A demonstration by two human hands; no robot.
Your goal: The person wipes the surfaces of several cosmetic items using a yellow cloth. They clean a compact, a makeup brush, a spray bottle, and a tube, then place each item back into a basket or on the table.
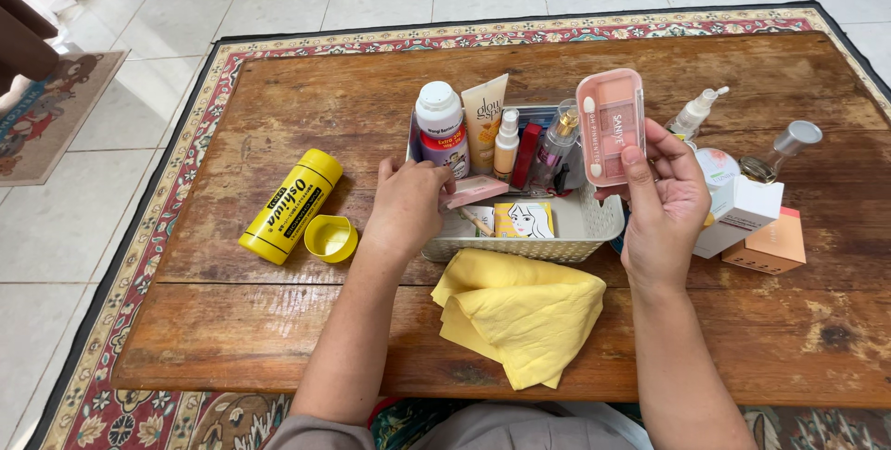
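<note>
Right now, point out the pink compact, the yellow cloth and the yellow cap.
pink compact (611, 125), head view, middle of its lid.
yellow cloth (520, 315), head view, centre of the fold.
yellow cap (330, 237), head view, its hollow.

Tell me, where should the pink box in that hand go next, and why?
Probably down into the white plastic basket. The right hand holds the pink rectangular makeup palette just above it, and there is free room at the basket's right end. The left hand is already inside, touching a flat pink case.
</note>
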